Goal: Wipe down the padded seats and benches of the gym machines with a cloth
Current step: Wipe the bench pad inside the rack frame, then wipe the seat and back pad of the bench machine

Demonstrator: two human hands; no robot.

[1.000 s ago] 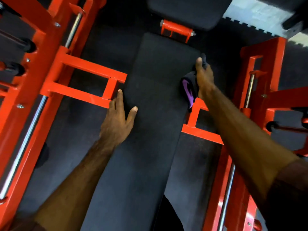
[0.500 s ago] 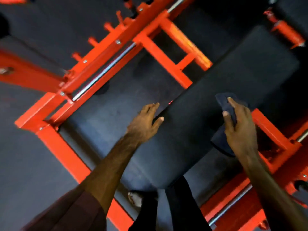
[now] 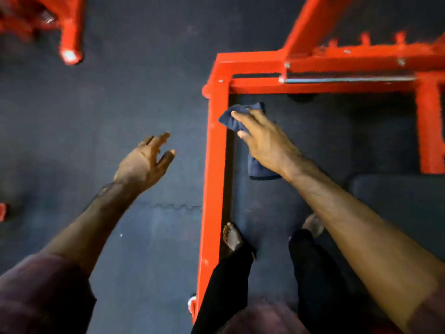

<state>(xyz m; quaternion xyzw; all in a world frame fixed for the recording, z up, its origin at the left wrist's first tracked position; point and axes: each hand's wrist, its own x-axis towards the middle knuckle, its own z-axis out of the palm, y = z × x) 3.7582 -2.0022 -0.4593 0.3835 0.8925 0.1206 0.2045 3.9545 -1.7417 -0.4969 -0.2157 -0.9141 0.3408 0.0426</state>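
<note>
My right hand (image 3: 262, 138) holds a dark blue cloth (image 3: 257, 168) in the air; the cloth sticks out past my fingertips and hangs below my palm, just right of a red frame rail (image 3: 214, 165). My left hand (image 3: 144, 162) is raised over the dark floor mat with fingers spread and loosely bent, holding nothing. A corner of the black padded bench (image 3: 397, 201) shows at the right, beyond my right forearm. Neither hand touches the bench.
The red machine frame forms a corner, with a cross rail and chrome rod (image 3: 349, 80) at the top right and a post (image 3: 431, 126) at the far right. Another red machine leg (image 3: 69, 42) stands at the top left. My bare feet (image 3: 232, 237) stand inside the frame on the mat.
My view swung away from the bench to the floor and frame. My left hand lifted off the bench edge; my right hand carried the cloth off the pad.
</note>
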